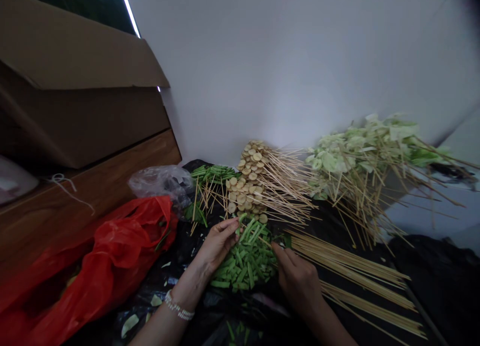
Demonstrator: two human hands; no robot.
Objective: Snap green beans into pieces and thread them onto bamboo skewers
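Observation:
My left hand point(222, 240), with a beaded bracelet on its wrist, pinches a cut piece of green bean point(243, 218) between thumb and fingers. Facing it, my right hand point(298, 276) is closed round a thin bamboo skewer point(264, 242), whose tip points toward the left hand. Whether the tip has entered the bean piece is too small to tell. Below and between the hands lies a heap of cut green beans point(249, 266). Loose bamboo skewers point(356, 263) lie in a bundle just right of my right hand.
Skewered pale round slices point(247, 191) are stacked behind the beans. Skewered green beans point(215, 173) lie left of them, skewered cabbage leaves point(360, 146) to the right. A red plastic bag point(123, 241), a clear bag point(161, 183) and a cardboard box point(86, 116) stand at left. Black plastic covers the surface.

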